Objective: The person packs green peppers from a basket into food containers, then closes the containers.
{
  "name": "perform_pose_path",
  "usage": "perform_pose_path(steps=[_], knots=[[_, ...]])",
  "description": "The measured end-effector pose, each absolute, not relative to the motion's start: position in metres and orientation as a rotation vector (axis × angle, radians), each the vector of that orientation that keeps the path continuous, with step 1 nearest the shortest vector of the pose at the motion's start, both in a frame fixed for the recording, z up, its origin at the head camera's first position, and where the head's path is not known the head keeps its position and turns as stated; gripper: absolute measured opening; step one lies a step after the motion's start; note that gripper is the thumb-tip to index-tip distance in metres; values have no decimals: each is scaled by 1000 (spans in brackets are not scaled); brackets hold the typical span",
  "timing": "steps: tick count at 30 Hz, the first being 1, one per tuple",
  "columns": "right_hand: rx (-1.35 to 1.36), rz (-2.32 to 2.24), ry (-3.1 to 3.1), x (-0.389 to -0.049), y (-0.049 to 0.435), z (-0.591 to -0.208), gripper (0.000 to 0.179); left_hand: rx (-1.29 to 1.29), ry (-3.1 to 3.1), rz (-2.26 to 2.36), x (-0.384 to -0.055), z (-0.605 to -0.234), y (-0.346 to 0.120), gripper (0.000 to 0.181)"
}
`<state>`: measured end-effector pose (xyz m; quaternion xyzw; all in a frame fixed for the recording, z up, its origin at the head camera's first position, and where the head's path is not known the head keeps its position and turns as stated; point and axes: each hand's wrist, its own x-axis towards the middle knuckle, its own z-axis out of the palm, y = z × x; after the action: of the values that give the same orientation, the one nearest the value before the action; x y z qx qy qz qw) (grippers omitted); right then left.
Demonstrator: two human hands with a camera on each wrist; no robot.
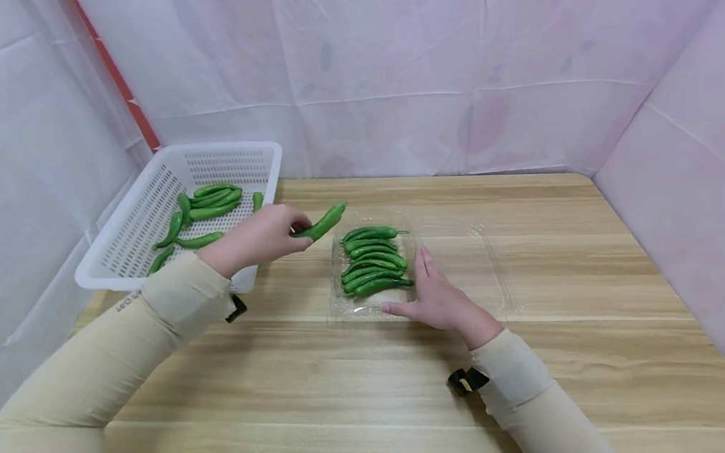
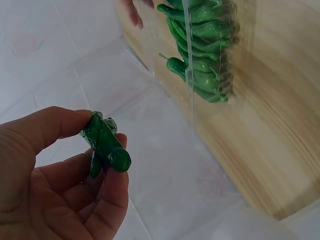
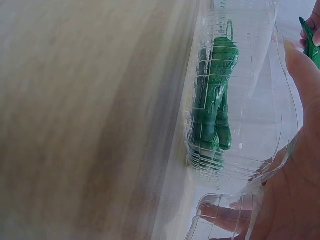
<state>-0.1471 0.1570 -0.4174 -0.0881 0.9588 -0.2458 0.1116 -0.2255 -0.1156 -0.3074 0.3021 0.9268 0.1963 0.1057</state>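
Note:
My left hand [image 1: 266, 236] pinches a green chili pepper [image 1: 326, 222] between thumb and fingers, above the table left of a clear plastic clamshell box [image 1: 341, 307]. In the left wrist view the pepper [image 2: 105, 142] points its blunt end toward the camera; a second green tip shows under it, and I cannot tell if it is another pepper. Several green peppers [image 1: 372, 263] lie side by side in the box. My right hand [image 1: 440, 299] rests at the box's near right corner, fingers straight and thumb spread, touching the rim [image 3: 292, 135].
A white perforated basket [image 1: 104, 271] holding several more green peppers [image 1: 211, 200] stands at the back left. The box's clear lid [image 1: 463, 268] lies folded out on the wooden table [image 1: 325, 395]. Pale sheeting [image 1: 386, 52] hangs around the back and sides.

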Motion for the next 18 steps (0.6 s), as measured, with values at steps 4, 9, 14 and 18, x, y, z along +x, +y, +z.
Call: perform_pose_path(steps=[4,9,14,18], knots=[[-258,-728,2815,-147,157,-418,124,913,2722,567,-226,-312,-111,17],[-265,-722,2824,-147,157,-417,125,935,2700,572,-225,-316,-106,17],[-259,-730,2813,-146,157,-415,124,976,2678,584,-224,-323,-102,16],[-260,-727,2812,-146,156,-414,124,1007,2655,583,-224,-329,-98,15]])
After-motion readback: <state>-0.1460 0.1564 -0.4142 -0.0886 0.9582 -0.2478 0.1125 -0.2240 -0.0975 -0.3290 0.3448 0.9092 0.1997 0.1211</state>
